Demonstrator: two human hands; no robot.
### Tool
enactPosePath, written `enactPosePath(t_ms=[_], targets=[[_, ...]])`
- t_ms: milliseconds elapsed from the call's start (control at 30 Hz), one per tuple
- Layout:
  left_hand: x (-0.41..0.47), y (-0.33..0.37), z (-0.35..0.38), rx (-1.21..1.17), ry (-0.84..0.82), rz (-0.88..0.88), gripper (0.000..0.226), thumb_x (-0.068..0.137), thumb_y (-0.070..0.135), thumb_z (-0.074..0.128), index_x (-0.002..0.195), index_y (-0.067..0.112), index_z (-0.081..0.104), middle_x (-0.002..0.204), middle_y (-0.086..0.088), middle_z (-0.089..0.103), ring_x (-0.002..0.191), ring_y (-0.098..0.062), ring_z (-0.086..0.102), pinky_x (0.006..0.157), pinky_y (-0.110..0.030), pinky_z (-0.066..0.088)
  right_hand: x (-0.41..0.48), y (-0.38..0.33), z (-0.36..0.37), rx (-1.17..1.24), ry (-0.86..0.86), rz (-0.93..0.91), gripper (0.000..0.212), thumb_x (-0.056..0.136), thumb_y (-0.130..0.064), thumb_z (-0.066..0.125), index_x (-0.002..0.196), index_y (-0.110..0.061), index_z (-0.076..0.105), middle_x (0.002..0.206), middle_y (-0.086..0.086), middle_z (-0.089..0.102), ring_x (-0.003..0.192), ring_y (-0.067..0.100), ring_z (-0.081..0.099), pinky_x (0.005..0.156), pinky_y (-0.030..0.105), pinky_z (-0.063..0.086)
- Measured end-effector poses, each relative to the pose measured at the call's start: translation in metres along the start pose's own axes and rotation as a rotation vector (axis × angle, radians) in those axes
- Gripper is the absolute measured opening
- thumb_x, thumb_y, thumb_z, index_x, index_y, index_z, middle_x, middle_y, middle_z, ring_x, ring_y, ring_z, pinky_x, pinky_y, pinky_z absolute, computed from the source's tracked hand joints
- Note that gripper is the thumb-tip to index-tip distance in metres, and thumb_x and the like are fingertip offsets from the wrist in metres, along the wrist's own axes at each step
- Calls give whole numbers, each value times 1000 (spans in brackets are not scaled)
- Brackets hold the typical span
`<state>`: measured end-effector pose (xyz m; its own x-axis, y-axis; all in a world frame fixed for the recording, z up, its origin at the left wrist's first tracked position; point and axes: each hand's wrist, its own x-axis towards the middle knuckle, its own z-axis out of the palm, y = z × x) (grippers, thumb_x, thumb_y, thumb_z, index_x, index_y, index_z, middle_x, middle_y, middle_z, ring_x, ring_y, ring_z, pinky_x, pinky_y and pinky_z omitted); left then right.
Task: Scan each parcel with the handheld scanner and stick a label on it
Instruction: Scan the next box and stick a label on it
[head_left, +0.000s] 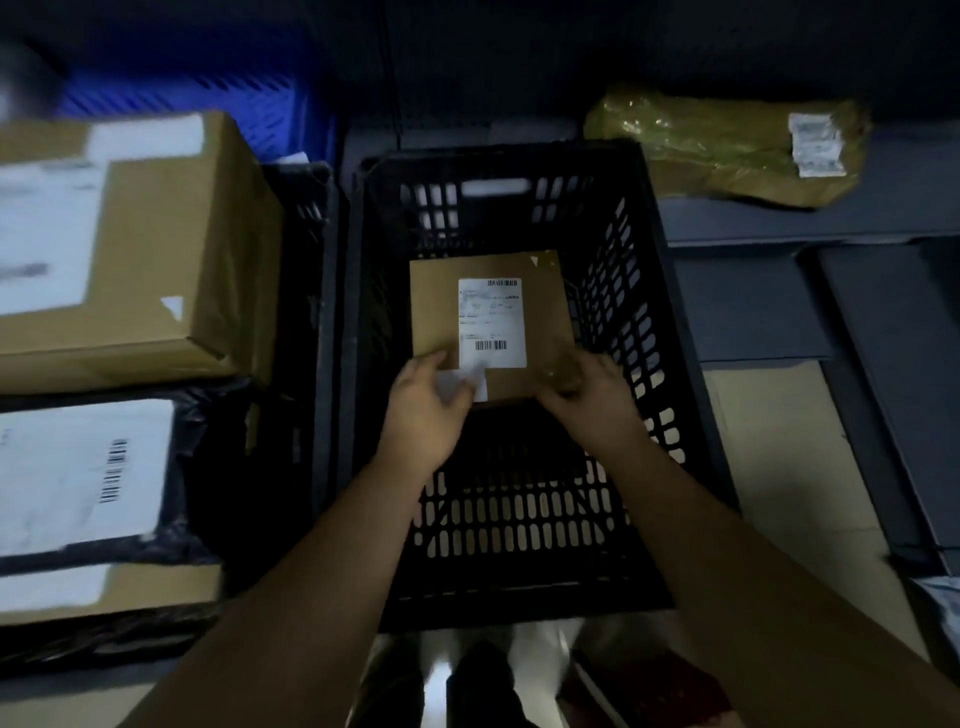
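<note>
Large carton (130, 249), 9 o'clock: motion-blurred, cut by the left edge.
Black-wrapped parcel (83, 478), 8 o'clock: cut by the left edge.
Shipping label (492, 322), centre: print too small to read.
Small white label (470, 382): blurred, part-hidden under left hand (426, 410).
Right hand (587, 389): fingertips blurred, grip unclear.
Shoes (478, 675), 6 o'clock: smeared.

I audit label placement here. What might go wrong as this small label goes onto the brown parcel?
The small white label under the left hand sits against the shipping label near its lower barcode; it might overlap that and spoil scanning.
The right hand holds only a corner of the brown parcel, so it may tilt and the label crease.
</note>
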<state>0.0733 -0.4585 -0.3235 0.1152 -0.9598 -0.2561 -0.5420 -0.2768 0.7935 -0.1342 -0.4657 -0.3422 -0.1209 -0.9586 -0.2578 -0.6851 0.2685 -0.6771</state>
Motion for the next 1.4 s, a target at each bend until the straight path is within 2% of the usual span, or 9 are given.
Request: enactPosePath(t_ms=[100,267,400,500,600,800,933,1100,1400], targets=[[-28,33,-49,109,-90,202,54,94,36,63,141,13,51,137,2,50,130,-14,44,111,-29,35,-39,-35,-35,1,-15,-112,64,86,-33,73,142,-16,49,132,2,50,114,7,46,93,15,36],[-72,78,-120,344,-229,494,54,95,41,59,144,22,46,140,10,44,132,-9,35,107,-16,21,-119,-84,-86,-42,96,-239,57,88,-36,71,138,-16,55,121,-3,54,112,6,50,87,-4,29],[-108,115,-151,390,-316,705,53,95,45,57,143,23,47,147,6,41,136,-13,36,109,-23,27,-199,-111,-110,-86,282,-241,53,86,-37,73,132,-13,60,121,3,58,114,14,53,91,13,33],[-148,138,-155,340,-392,917,52,94,44,59,140,23,51,145,5,44,135,-13,38,112,-31,33,-280,-114,-118,-86,444,-139,53,87,-44,70,131,-17,59,120,2,59,115,15,54,95,21,39],[-200,155,-150,296,-527,1089,49,96,44,56,142,28,47,144,14,41,136,-5,32,107,-23,29,-377,-111,-121,-50,613,15,52,87,-44,68,132,-19,58,120,-1,58,114,12,54,98,28,44],[-331,185,-110,200,-832,1380,52,95,45,57,143,29,46,145,14,40,138,-5,31,109,-21,24,-572,-100,-122,-97,979,356,46,86,-39,70,128,-21,61,110,-11,55,105,5,53,93,22,43],[-409,198,-81,134,-949,1480,51,95,40,60,142,26,47,142,14,42,136,-7,34,107,-22,25,-671,-90,-114,-102,1151,546,46,85,-40,72,126,-20,62,112,-8,58,105,9,56,94,27,46],[-467,199,-34,140,-1050,1510,48,94,36,62,140,23,51,138,12,45,129,-4,37,104,-20,26,-728,-62,-105,-47,1189,692,55,86,-52,65,133,-25,57,123,-10,55,111,6,53,99,30,46],[-493,224,57,174,-993,1439,47,92,32,65,135,17,55,137,5,50,128,-14,45,103,-24,34,-725,28,-149,36,1194,668,51,87,-44,69,132,-23,58,117,-10,56,106,3,51,98,25,44]])
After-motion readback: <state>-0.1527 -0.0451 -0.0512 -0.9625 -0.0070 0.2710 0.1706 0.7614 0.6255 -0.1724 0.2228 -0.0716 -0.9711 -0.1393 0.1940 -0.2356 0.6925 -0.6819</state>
